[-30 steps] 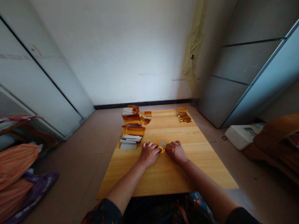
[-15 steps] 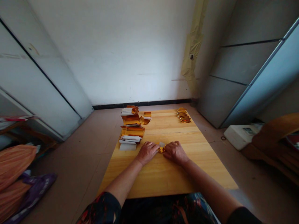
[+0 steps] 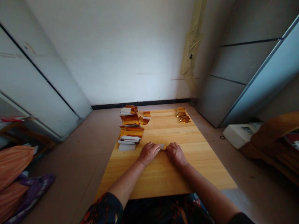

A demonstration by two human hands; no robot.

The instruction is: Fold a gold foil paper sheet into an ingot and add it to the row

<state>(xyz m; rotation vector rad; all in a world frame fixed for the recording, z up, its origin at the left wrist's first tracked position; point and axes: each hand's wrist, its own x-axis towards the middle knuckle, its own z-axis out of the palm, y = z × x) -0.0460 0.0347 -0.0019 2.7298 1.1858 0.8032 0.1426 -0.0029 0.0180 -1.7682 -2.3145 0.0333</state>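
Observation:
Between my two hands, low over the wooden table [image 3: 173, 177], is a small piece of gold foil paper [image 3: 162, 146], its pale grey-white back showing with a bit of gold at the right end. My left hand [image 3: 149, 153] is closed on its left end, fingers curled and pressed together. At the right end my right hand [image 3: 175, 153] grips it the same way; the fingertips are partly hidden. Up and left of my left hand lie stacks of gold paper sheets [image 3: 132, 132], some with their white sides up.
Folded gold paper pieces [image 3: 183, 115] lie in a row at the far right of the table. A loose gold sheet [image 3: 146, 114] lies near the far edge. A white box [image 3: 235, 136] stands on the floor at right, beside a wooden chair [image 3: 273, 140]. Orange cloth [image 3: 15, 165] is at left.
The foil paper between my hands showed mostly gold before; now its pale side faces up and it looks flatter. My hands stay in nearly the same place.

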